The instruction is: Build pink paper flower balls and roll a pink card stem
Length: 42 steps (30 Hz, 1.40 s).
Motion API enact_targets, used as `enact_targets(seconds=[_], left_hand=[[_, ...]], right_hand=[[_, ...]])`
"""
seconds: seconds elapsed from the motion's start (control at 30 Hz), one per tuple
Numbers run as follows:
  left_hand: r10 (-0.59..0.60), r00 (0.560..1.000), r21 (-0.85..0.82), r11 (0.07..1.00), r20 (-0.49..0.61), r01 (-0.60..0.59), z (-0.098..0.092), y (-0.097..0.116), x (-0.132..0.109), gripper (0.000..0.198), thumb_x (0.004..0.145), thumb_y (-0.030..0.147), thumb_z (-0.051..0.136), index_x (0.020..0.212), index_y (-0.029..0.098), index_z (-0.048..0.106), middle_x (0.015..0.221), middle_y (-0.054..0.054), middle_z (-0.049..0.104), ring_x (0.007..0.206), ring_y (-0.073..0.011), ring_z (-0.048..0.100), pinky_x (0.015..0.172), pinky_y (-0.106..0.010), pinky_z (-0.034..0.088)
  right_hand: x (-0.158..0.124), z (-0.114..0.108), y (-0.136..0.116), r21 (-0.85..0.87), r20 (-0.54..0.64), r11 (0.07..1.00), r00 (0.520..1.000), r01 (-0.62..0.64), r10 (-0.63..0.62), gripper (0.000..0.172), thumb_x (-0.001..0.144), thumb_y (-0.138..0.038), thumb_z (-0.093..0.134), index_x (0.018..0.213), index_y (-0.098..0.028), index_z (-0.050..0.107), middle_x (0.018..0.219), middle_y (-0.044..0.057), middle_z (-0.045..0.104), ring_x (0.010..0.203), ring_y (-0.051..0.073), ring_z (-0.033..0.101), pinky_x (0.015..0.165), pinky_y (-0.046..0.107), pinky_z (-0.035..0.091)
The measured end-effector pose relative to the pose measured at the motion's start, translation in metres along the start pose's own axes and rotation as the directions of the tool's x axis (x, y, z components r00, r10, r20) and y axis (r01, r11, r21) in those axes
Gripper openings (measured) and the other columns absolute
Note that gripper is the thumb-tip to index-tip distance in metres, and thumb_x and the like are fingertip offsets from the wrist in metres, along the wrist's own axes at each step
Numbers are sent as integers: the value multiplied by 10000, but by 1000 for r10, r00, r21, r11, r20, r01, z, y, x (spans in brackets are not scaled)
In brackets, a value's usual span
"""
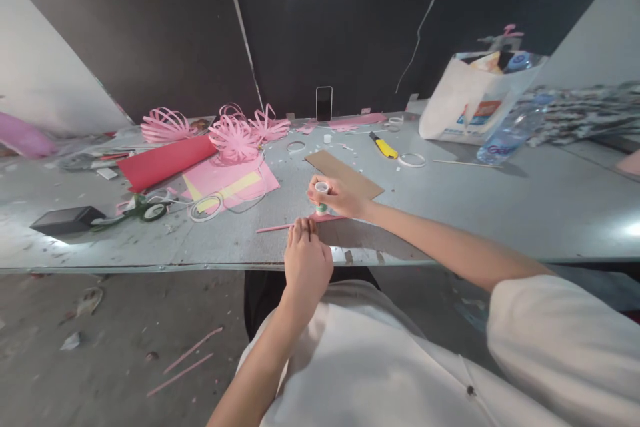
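Observation:
My right hand (333, 198) is closed around a white and green glue stick (322, 189), held upright with its hollow end up. Below it, a folded pink paper piece (327, 217) lies near the table's front edge. My left hand (306, 255) bears down on a thin pink paper strip (273, 229), its fingers pressed together; the part of the strip under them is hidden. A brown cardboard sheet (345, 173) lies just behind my right hand. Farther back stands a small white cap (327, 139).
Looped pink paper strips (235, 137), a red sheet (167, 161) and pink sheets (263, 177) lie left. A black box (67, 219) stands near the front edge. To the right are a yellow cutter (385, 147), a plastic bottle (510, 132) and a white bag (453, 107). A phone (324, 105) stands behind.

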State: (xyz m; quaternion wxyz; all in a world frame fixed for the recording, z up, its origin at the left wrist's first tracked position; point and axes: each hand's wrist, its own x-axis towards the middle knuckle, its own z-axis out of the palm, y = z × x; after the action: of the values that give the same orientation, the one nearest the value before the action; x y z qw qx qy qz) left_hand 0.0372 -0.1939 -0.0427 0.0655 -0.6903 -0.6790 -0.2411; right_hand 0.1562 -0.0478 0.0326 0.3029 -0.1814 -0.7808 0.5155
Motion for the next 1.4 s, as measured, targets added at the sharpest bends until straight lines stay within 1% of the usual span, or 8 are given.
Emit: enact_targets(seconds=[0.2,0.4,0.57,0.8,1.0,1.17,1.3,1.4], left_hand=[[-8,1000,17,1000,-6,8,-1,2,-1,595,964,130,437,1513,-39,592,1512,-247,648,1528,-369,508,1286,-499,422],[5,1000,-12,1000,-7,-5,-1,0,-1,570,985,141,447,1506,-35,597,1522,-263,633,1526,-373,508,1270,-520,441],[3,1000,10,1000,-6,-3,-1,0,-1,587,964,107,446,1514,-41,586,1529,-265,627,1527,-371,505,1276,-518,433],[10,1000,19,1000,0,-10,0,-1,-1,560,995,129,444,1511,-33,592,1533,-247,630,1530,-363,509,1281,-498,431],[21,1000,51,998,-11,-21,3,-2,-1,567,981,118,432,1500,-34,600,1504,-257,651,1513,-376,528,1263,-527,446],[26,1000,48,999,-6,-26,3,-2,-1,558,999,133,427,1500,-49,594,1518,-261,637,1523,-377,517,1269,-515,442],[35,999,44,998,-26,-34,5,-3,-1,560,985,128,437,1498,-22,605,1502,-249,655,1508,-379,533,1257,-531,451],[34,999,41,999,-23,-33,5,-3,-1,568,981,129,441,1504,-29,597,1508,-256,648,1510,-382,530,1256,-532,451]], right_hand=[[-2,8,1,33,10,999,1000,9,-10,408,1018,-610,666,918,-245,516,711,-54,527,591,104,436,533,218,399],[1,1,3,-34,-9,999,1000,28,-29,428,1027,-623,642,887,-238,519,698,-44,541,580,109,437,545,235,405],[-1,5,0,-12,16,999,999,32,-32,441,1028,-632,630,883,-234,508,698,-47,541,578,105,433,541,231,368],[3,2,-1,-71,-45,997,999,24,-27,451,1017,-648,634,899,-226,524,689,-48,563,549,97,438,532,234,356],[1,4,3,-26,4,1000,1000,11,-11,425,1038,-628,617,916,-233,524,710,-45,551,601,115,507,557,239,390],[6,2,10,-51,-54,998,998,39,-42,427,1035,-632,618,914,-235,521,686,-52,551,566,109,459,547,239,382],[5,1,8,-47,3,999,1000,27,-27,432,1037,-633,615,905,-230,532,701,-43,562,589,115,491,562,242,395],[5,4,8,-30,-16,999,999,34,-35,412,1040,-623,618,933,-234,538,707,-47,561,595,115,491,578,243,411]])
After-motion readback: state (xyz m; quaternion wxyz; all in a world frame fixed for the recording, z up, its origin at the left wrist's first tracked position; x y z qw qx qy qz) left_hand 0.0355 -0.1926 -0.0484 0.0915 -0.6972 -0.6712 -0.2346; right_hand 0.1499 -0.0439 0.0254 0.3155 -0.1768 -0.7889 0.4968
